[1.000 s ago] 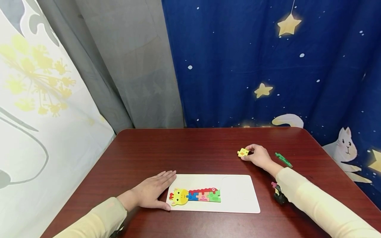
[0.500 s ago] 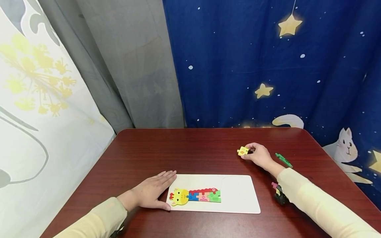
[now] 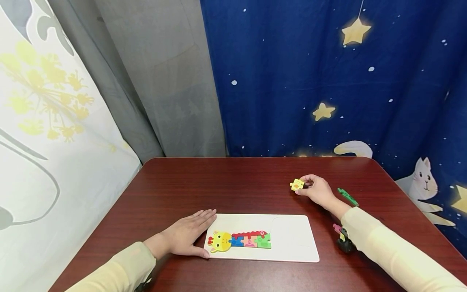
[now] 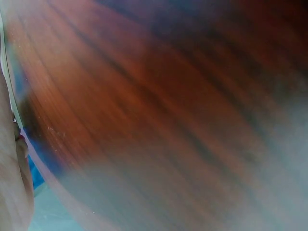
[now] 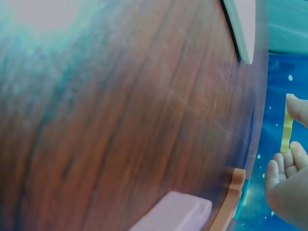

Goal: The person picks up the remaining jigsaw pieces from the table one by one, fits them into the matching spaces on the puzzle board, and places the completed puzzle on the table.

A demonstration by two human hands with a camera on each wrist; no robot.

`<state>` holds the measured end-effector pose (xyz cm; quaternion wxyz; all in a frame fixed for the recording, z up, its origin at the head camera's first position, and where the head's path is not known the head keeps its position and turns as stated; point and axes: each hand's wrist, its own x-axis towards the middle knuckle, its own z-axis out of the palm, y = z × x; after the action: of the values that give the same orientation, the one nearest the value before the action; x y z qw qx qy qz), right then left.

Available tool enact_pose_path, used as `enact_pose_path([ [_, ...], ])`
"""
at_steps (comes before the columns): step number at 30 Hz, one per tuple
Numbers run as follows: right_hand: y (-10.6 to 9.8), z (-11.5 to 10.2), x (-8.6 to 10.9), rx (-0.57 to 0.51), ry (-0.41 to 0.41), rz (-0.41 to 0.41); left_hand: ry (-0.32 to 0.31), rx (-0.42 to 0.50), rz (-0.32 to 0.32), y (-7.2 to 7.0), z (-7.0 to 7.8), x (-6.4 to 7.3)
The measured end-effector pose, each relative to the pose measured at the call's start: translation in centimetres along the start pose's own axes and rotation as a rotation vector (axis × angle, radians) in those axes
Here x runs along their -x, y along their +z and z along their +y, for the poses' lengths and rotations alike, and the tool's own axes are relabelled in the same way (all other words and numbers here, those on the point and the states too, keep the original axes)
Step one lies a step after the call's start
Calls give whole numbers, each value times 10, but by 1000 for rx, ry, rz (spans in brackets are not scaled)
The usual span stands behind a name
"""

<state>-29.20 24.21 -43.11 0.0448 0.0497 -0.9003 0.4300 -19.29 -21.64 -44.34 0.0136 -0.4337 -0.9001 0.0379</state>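
Note:
My right hand [image 3: 318, 191] pinches a yellow puzzle piece [image 3: 297, 185] by its right side, thumb below and fingers above. In the right wrist view the same piece is seen edge-on between thumb and fingertips, held up off the table. Flat on the left end of the white puzzle board [image 3: 292, 243] rests my left hand [image 3: 186, 234], fingers straight. On the board lies part of a giraffe puzzle: a yellow head [image 3: 220, 242] at the left, then blue, pink and green neck pieces [image 3: 263, 241] with a red wavy strip [image 3: 249, 234] along the top.
A long green puzzle piece [image 3: 348, 197] lies on the dark red table [image 3: 219, 182] beyond the right wrist. Beside the right forearm is a pink piece [image 3: 336, 228], partly hidden by the wrist camera. An orange piece [image 5: 233, 195] and a pale pink block [image 5: 175, 211] appear in the right wrist view.
The yellow piece has tilted a little and shifted slightly left and away with my right hand. My left hand and the board have stayed put.

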Motion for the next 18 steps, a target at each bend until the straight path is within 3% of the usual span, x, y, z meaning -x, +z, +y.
enact_pose_path([
  [18,-6,-7,5,-31,-3,12,-13,13,-29,-1,-1,0],
])
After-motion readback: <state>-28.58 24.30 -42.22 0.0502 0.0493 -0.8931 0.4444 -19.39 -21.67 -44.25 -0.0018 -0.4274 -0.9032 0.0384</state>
